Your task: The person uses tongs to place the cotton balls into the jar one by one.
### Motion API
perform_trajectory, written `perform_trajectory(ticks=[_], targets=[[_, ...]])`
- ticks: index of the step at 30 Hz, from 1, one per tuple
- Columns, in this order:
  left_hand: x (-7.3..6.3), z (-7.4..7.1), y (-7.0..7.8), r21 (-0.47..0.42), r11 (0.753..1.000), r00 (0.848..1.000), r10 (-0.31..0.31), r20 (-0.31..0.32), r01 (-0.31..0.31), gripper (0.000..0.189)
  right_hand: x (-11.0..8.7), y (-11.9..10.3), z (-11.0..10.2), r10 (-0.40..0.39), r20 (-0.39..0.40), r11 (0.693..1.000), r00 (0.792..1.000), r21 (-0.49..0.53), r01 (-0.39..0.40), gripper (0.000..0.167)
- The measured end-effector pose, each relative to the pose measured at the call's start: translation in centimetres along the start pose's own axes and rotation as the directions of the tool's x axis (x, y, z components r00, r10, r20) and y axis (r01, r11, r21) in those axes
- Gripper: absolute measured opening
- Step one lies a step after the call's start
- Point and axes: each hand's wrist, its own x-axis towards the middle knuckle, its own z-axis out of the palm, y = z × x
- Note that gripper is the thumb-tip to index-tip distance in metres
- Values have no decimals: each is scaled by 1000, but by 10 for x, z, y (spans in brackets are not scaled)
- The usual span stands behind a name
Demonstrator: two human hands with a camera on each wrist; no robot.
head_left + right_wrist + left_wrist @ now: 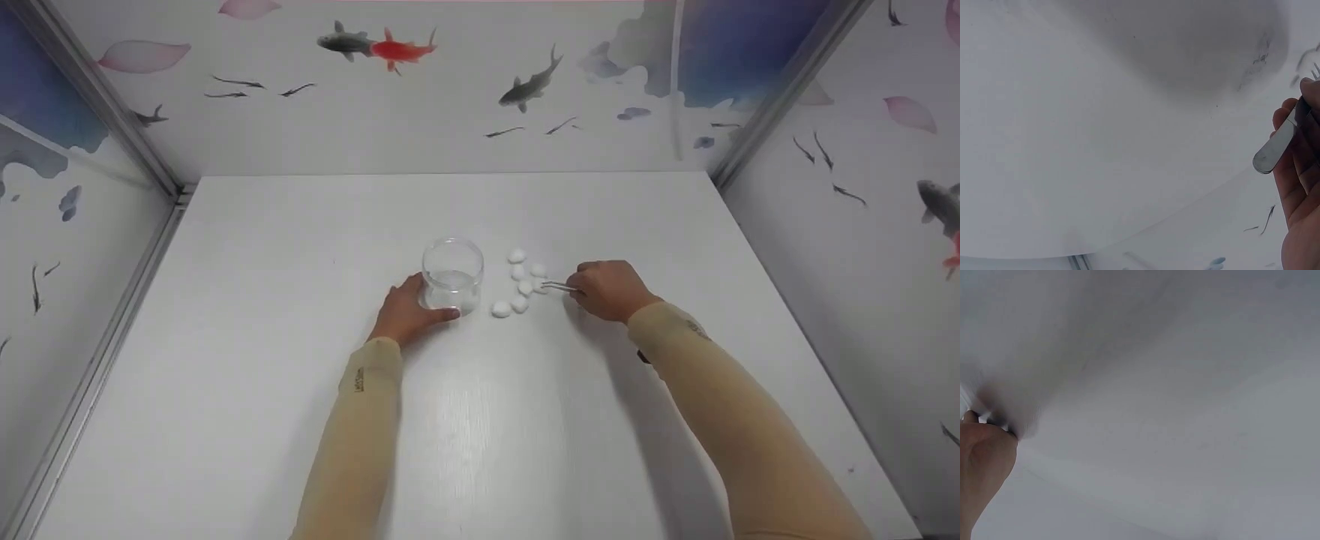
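A clear round glass jar (452, 274) stands upright on the white table. My left hand (409, 311) holds it low on its left side, the thumb across the front. Right of the jar lie several white cotton balls (519, 304) in a loose cluster. My right hand (611, 289) grips metal tweezers (559, 286), whose tips point left and reach the rightmost cotton ball (539, 286). Whether the tips pinch it cannot be told. In the right wrist view the tweezers' broad rear end (1275, 151) sticks out from the fingers. The left wrist view shows only part of the left hand (985, 455).
The white table (247, 300) is enclosed by a back panel (450, 135) and side panels printed with fish and petals. Grey metal frame rails (795, 97) run along the corners. Tan sleeves (367, 442) cover both forearms.
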Motion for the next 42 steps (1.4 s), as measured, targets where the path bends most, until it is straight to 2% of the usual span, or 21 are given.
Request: perform_trajectory(ticks=[12, 20, 28, 34, 42], targets=[[-3, 0, 0, -14, 1000, 1000, -3, 2, 3, 102, 0, 1, 7, 8, -47, 1000, 999, -13, -9, 12], [0, 0, -1, 0, 1000, 1000, 26, -4, -26, 101, -4, 3, -10, 5, -64, 999, 998, 32, -3, 13], [1, 0, 0, 19, 999, 999, 39, -9, -39, 101, -6, 0, -30, -60, -139, 998, 988, 19, 63, 13], [3, 0, -2, 27, 999, 999, 45, -11, -45, 101, 6, -9, -47, -88, -186, 995, 979, 27, 95, 12], [1, 2, -3, 11, 999, 1000, 30, -3, -30, 102, 38, -35, -71, -135, -259, 989, 956, 27, 147, 14]])
